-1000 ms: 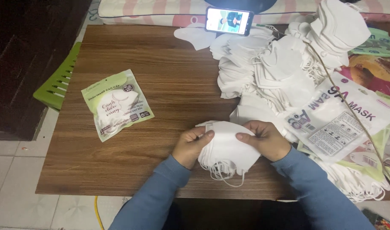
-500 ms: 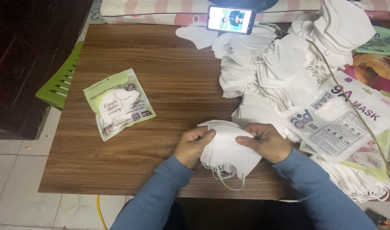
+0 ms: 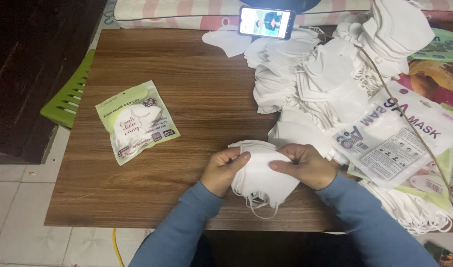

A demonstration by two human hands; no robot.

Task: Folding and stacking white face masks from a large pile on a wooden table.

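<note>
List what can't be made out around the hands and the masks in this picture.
- Head view: how many masks are in the stack; left hand and right hand cover its sides.
- Phone screen: too small.
- Loose white masks behind: overlapping, uncountable.
- Printed bags: cut off by the right edge.

Bare tabletop [image 3: 206,104] left; mask heap [image 3: 315,84] right.

A brown wood-grain worktop [image 3: 201,89] carries everything here. A sealed green mask packet [image 3: 136,121] lies flat on its left part, alone. On the right sits a big heap of loose white masks [image 3: 325,84], with printed white pouches [image 3: 399,133] overlapping at the edge. A phone [image 3: 266,22] stands propped at the far edge.
</note>
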